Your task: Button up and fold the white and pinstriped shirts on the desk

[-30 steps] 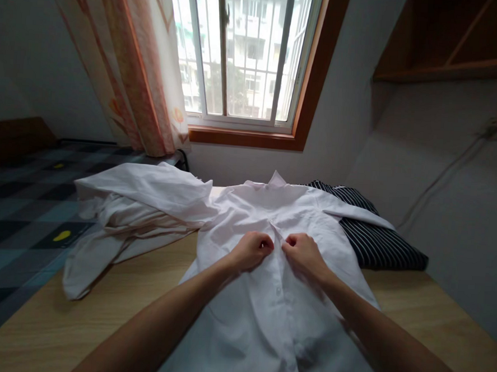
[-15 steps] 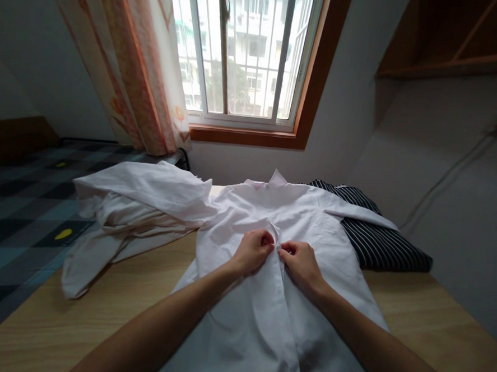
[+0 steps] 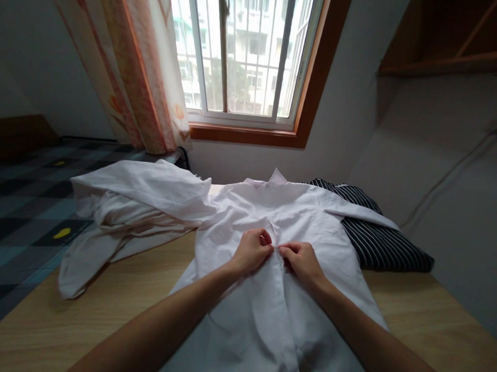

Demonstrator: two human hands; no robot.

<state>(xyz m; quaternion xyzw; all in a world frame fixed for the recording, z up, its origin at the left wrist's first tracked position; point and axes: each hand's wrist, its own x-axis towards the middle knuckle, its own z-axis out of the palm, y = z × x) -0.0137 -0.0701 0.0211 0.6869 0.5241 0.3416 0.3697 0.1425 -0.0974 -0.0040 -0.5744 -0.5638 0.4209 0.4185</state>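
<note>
A white button-up shirt (image 3: 239,208) lies spread front side up on the wooden table (image 3: 141,280), its collar toward the window. At the middle of the front placket, my left hand (image 3: 253,250) pinches the fabric edge between thumb and fingers. My right hand (image 3: 301,261) pinches the same placket from the other side, its fingertips almost touching those of the left. Whatever small button sits between the fingertips is too small to make out clearly.
Crumpled off-white cloth (image 3: 132,218) lies under the shirt's left sleeve. A black-and-white striped folded cloth (image 3: 388,245) is under the right sleeve. A checked bed (image 3: 29,195) adjoins the table at left; a curtain (image 3: 142,61) hangs by the window (image 3: 248,51).
Both hands stay at the placket, still pinching. The fingertips have shifted only slightly against each other, and the shirt lies as before.
</note>
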